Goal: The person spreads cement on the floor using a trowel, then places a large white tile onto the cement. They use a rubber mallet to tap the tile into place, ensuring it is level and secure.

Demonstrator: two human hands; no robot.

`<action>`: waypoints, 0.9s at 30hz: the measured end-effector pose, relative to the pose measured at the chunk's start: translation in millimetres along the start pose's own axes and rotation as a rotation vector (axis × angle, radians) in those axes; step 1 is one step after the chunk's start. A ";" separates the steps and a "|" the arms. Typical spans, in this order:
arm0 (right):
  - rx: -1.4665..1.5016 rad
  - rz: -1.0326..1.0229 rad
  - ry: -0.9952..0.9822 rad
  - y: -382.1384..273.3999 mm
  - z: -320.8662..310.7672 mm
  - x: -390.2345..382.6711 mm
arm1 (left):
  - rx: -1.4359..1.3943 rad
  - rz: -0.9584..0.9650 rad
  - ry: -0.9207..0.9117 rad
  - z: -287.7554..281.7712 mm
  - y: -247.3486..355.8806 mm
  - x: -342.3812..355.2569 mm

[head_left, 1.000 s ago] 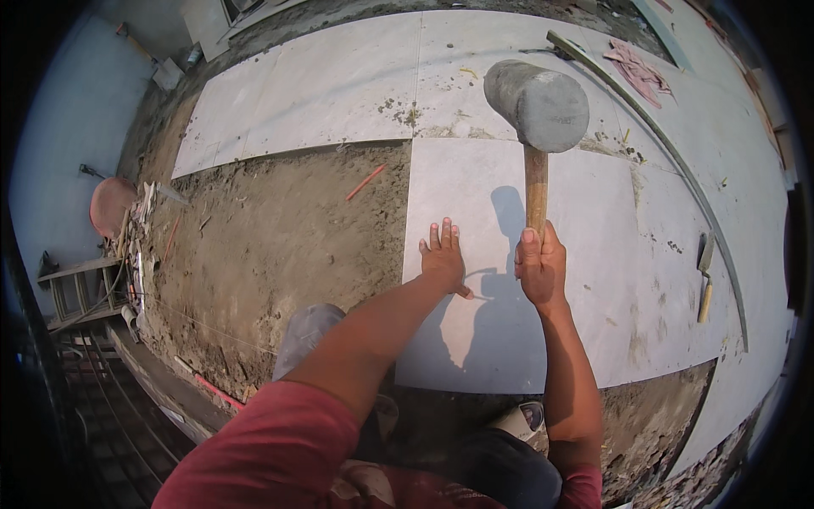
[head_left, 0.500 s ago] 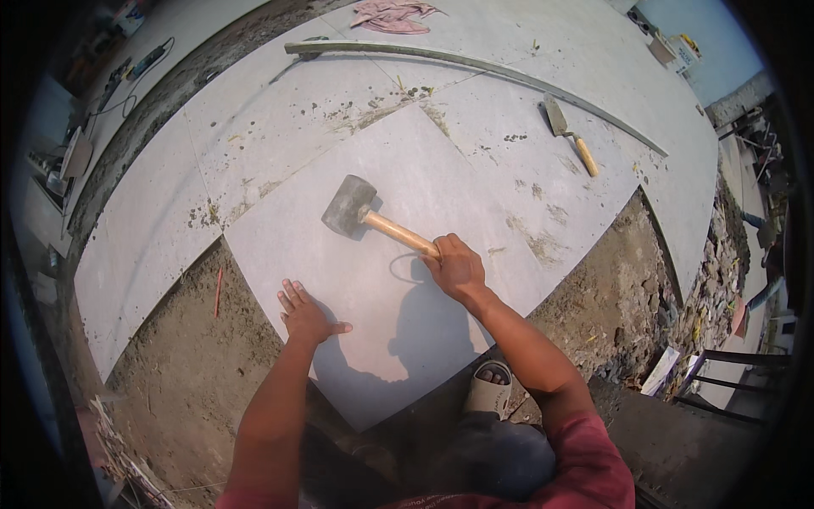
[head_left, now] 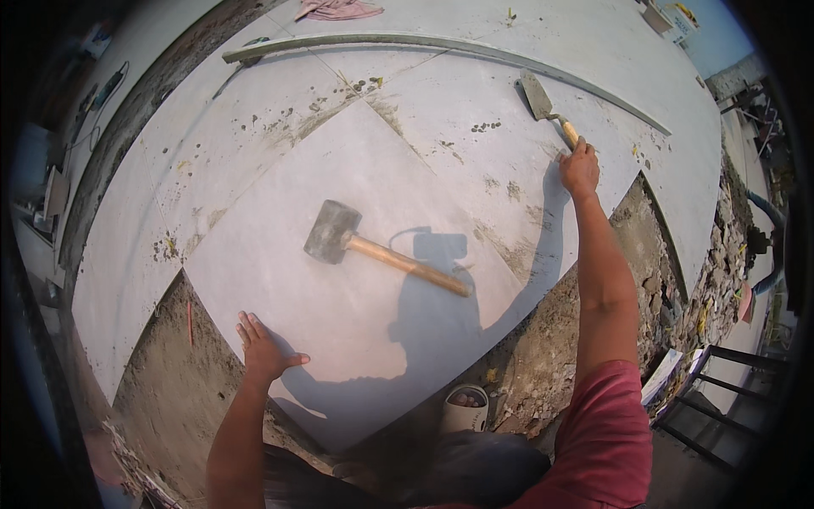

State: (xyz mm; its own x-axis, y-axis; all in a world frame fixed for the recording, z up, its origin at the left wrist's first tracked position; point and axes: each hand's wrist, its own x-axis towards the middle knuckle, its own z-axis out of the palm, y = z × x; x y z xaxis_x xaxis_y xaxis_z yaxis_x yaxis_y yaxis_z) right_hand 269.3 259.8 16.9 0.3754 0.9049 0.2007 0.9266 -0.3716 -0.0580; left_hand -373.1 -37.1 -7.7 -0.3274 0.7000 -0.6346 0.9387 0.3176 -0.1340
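A rubber mallet with a dark grey head and wooden handle (head_left: pixel 407 265) lies on the large pale floor tile (head_left: pixel 297 170) in front of me. My left hand (head_left: pixel 267 352) rests flat on this tile near its left edge, fingers spread. Stretched far forward to the right, my right hand (head_left: pixel 579 171) has its fingers closed at the end of the wooden handle of a trowel (head_left: pixel 537 95). The trowel's metal blade lies on the neighbouring tile, pointing away from me. My fingers partly hide its handle.
A long straightedge bar (head_left: pixel 449 44) lies across the tiles at the back, with a pink cloth (head_left: pixel 339 8) beyond. Bare mortar (head_left: pixel 170 365) borders the tile, a red pencil-like stick (head_left: pixel 190 324) on it. Rubble (head_left: pixel 721 271) and a dark metal frame (head_left: pixel 721 399) are at the right.
My right hand has let go of the mallet, leaving it on the tile, and moved forward and right to the trowel's handle. My left hand is still on the tile. The view has shifted.
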 end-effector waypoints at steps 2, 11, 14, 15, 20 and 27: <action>-0.039 0.024 -0.026 29.1 15.5 33.5 | 0.018 0.004 -0.005 4.0 -0.5 -2.4; 0.048 0.004 -0.324 53.2 94.4 65.0 | -0.007 -0.104 -0.129 -37.1 21.0 -19.4; 0.029 -0.003 -0.075 98.7 105.0 104.5 | -0.047 -0.045 -0.140 -33.4 45.4 -1.5; 0.110 -0.008 -0.093 56.0 110.8 75.8 | -0.050 -0.082 -0.143 -30.8 34.6 -12.5; 0.727 -0.147 -0.550 -157.7 -81.7 -65.4 | -0.143 -0.026 -0.021 -26.1 31.9 -18.1; 0.141 -1.101 -0.548 -394.8 -159.0 -232.6 | -0.338 0.148 -0.087 -19.9 -15.9 -23.8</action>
State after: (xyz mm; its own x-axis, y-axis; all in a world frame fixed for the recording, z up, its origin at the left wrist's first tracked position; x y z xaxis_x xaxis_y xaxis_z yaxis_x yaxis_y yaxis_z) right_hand -187.4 163.0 148.6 -0.6768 0.7012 -0.2242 0.7360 0.6369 -0.2296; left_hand -382.4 -46.1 24.7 -0.1673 0.7018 -0.6925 0.8818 0.4207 0.2132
